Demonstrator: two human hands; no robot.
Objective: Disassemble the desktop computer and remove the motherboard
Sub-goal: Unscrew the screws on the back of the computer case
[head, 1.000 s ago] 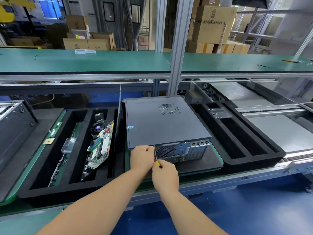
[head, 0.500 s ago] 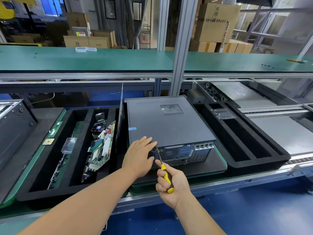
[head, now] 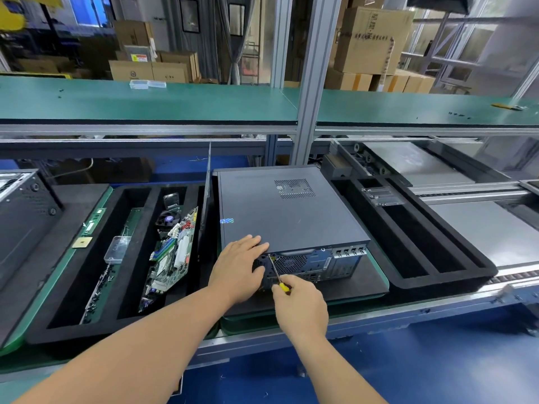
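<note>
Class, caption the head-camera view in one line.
Left hand steadies the dark grey desktop computer case; right hand works a yellow-handled screwdriver at its rear panel.

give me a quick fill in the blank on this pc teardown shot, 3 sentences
1. The right hand holds a ____ with a yellow handle.
2. The left hand rests flat on the near corner of the computer case, whose lid is ____ on.
3. The loose circuit board lies in the foam tray to the ____ of the case.

Missing: screwdriver; still; left
</note>
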